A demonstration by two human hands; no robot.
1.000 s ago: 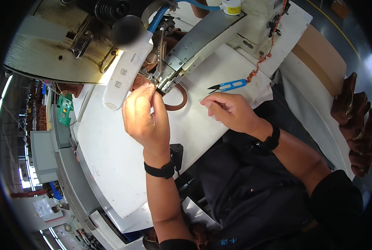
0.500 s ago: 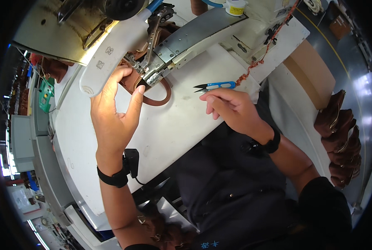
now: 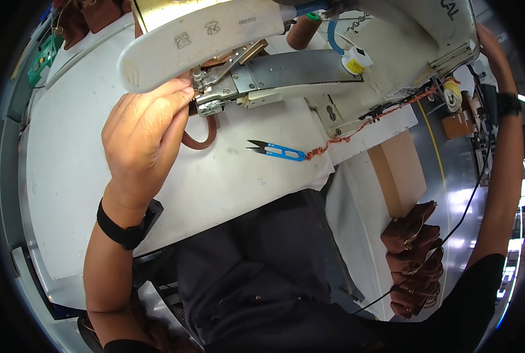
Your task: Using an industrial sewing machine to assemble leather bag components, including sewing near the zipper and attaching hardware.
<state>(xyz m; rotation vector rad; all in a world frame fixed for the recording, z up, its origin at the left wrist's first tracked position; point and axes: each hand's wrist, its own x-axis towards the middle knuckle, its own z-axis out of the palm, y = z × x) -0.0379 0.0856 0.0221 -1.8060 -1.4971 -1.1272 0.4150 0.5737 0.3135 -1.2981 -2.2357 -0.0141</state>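
Note:
My left hand (image 3: 139,135) is closed in a pinch beside the presser foot (image 3: 205,88) of a sewing machine (image 3: 301,73). Its fingers grip the edge of a brown leather piece, mostly hidden by the hand and the machine. From below the foot hangs a curved brown leather strap (image 3: 201,145). My right hand (image 3: 493,50) reaches far right, up beside the end of the machine body; its fingers are hidden there. Blue-handled thread snips (image 3: 283,152) lie on the white table (image 3: 239,182), tied to an orange twisted cord (image 3: 345,139).
A long white cover (image 3: 209,40) overhangs the sewing spot. Behind the arm stand a brown thread spool (image 3: 302,32) and a small white bottle (image 3: 355,60). Brown leather pouches (image 3: 412,259) are stacked at the right by a cardboard box (image 3: 398,173); others (image 3: 100,15) lie far left.
My right hand has left the snips and swung far right to the machine's end. My left fingers, spread around the leather before, are now drawn together in a pinch. The view has shifted.

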